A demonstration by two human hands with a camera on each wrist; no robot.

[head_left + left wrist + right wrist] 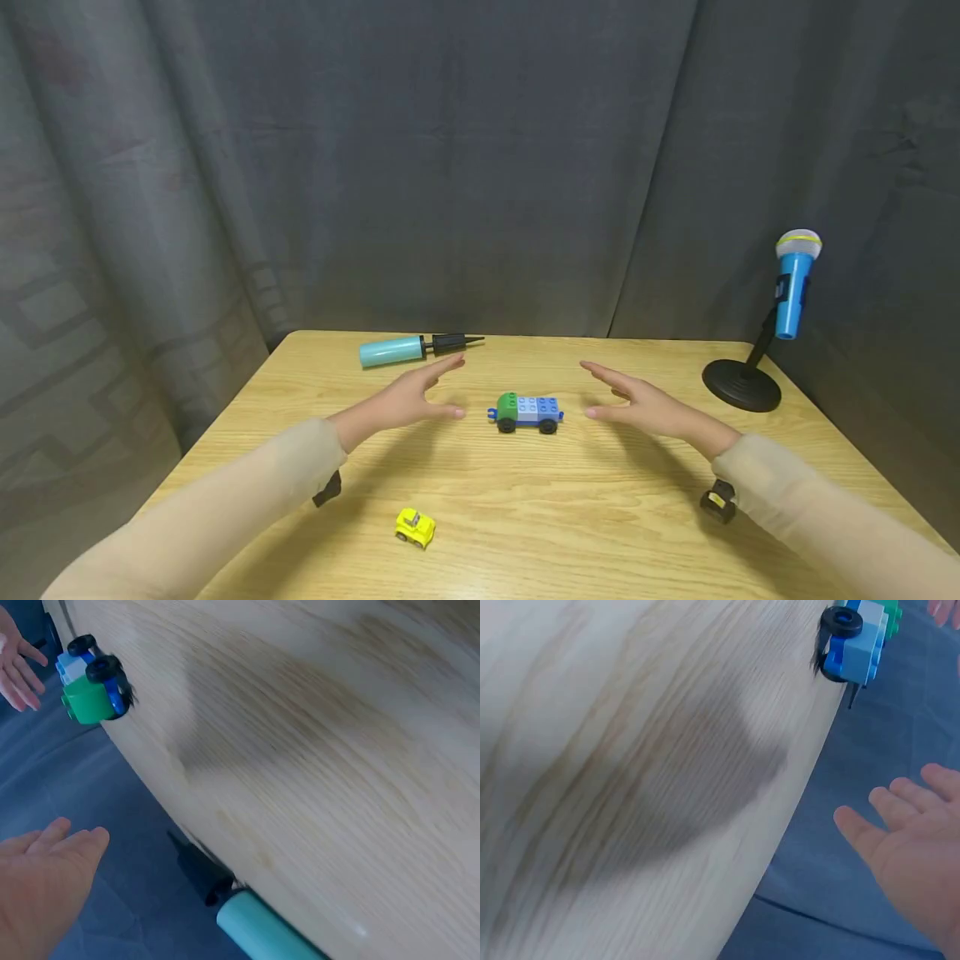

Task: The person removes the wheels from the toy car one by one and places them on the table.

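A toy truck of building blocks [527,408], green at one end and light blue and blue behind, stands on black wheels in the middle of the table. To its left my left hand [408,400] hovers above the wood with fingers extended, touching nothing. On the other side my right hand [641,406] is held the same way, palm toward the truck and apart from it. The left wrist view shows the truck's green block [88,701] beyond my fingers. Its blue end [859,649] faces the right wrist camera.
A small yellow toy car [415,528] sits near the front of the wooden table [570,517]. At the back left lies a teal hand pump [392,351] with a black nozzle. A blue toy microphone [792,292] stands at the right on a round black base. Grey curtains [450,167] hang behind.
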